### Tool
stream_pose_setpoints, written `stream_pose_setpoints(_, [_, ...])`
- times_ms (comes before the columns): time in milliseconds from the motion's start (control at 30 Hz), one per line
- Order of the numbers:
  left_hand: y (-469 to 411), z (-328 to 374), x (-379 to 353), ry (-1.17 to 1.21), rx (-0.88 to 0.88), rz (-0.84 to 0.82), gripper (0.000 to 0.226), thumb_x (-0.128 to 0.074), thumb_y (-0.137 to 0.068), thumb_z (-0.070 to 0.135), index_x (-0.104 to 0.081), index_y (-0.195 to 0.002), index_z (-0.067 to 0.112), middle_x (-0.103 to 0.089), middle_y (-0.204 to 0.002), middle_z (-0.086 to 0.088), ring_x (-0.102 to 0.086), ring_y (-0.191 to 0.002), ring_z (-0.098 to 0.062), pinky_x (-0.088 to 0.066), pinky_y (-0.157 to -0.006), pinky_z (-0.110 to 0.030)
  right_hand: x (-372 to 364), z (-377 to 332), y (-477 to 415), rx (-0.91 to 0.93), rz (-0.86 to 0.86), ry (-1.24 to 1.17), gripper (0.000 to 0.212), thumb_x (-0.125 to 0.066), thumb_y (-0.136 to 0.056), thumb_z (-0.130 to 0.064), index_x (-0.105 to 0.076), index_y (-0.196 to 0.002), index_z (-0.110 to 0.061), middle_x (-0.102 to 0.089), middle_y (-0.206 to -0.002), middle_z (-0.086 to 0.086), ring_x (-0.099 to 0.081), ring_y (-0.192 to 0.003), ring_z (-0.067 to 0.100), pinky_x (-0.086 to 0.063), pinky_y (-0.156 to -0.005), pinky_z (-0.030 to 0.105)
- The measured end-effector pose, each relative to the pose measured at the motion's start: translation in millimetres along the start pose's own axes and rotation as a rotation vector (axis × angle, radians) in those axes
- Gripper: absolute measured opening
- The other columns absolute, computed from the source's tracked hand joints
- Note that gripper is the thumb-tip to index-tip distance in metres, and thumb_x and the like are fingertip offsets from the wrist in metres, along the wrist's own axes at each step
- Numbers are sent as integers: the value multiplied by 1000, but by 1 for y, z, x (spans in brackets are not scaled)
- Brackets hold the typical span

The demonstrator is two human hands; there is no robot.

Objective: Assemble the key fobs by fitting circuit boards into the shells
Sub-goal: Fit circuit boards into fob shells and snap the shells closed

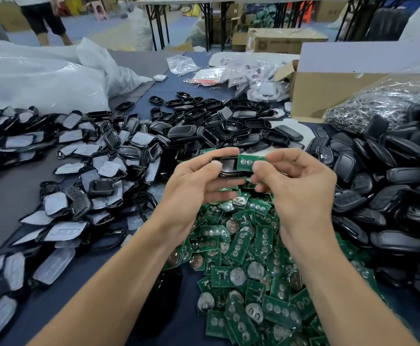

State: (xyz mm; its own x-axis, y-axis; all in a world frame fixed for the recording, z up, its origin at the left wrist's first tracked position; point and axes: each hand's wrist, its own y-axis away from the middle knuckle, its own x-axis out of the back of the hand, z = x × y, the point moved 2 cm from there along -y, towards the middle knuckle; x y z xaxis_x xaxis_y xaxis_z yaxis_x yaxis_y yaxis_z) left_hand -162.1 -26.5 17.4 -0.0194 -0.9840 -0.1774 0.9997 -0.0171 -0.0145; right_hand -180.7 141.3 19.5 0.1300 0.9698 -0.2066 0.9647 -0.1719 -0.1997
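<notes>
My left hand [199,181] grips a black key fob shell [227,166] between thumb and fingers, hollow side towards me. My right hand [296,181] pinches a green circuit board [247,163] with round contact pads, and the board's left end lies at the shell's right opening. Both hands hover above a heap of green circuit boards [254,265] with coin cells. My fingers hide the lower edge of the shell.
Black empty shells [219,123] are piled behind the hands. Shells with grey button pads [61,176] spread to the left. Dark fob halves [383,186] are heaped on the right. A cardboard box [328,88] and a bag of metal rings [368,106] stand at the back right, and white plastic bags [41,76] lie at the back left.
</notes>
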Motion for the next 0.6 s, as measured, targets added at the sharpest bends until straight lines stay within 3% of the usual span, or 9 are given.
stream_pose_setpoints(67, [0, 1, 2, -25, 42, 40, 36, -46, -110, 13, -78, -120, 24, -79, -117, -4, -77, -104, -20, -61, -73, -26, 2, -1, -2, -11, -11, -27, 21, -85, -76, 1, -76, -75, -17, -73, -65, 7, -67, -54, 18, -52, -52, 23])
stream_pose_setpoints(167, [0, -2, 6, -146, 71, 171, 32, -57, -105, 14, -84, -103, 31, -79, -106, -1, -68, -79, -6, -58, -70, -18, 2, -2, -1, 1, -24, 48, 18, -89, -74, -6, -77, -75, -21, -74, -66, 4, -65, -54, 15, -50, -52, 22])
stream_pose_setpoints(233, [1, -3, 6, -113, 79, 182, 29, -60, -104, 13, -85, -101, 29, -79, -105, -4, -64, -75, -8, -58, -70, -19, -1, -1, 2, 10, -37, 126, 18, -91, -72, -12, -78, -78, -23, -75, -69, 1, -67, -57, 14, -53, -55, 24])
stream_pose_setpoints(400, [0, 2, 6, 58, 90, 63, 30, -52, -102, 4, -80, -112, 9, -79, -106, -18, -76, -84, -24, -61, -70, -26, -6, 0, 6, 59, -25, 301, 16, -92, -72, -22, -77, -75, -26, -76, -71, -8, -74, -66, 13, -60, -63, 31])
stream_pose_setpoints(600, [-1, 0, 6, 51, 92, 32, 32, -49, -102, -1, -75, -119, 7, -79, -107, -18, -79, -91, -26, -62, -73, -27, -4, -1, 5, 70, -6, 323, 17, -92, -72, -22, -77, -76, -28, -76, -71, -10, -72, -66, 11, -61, -66, 31])
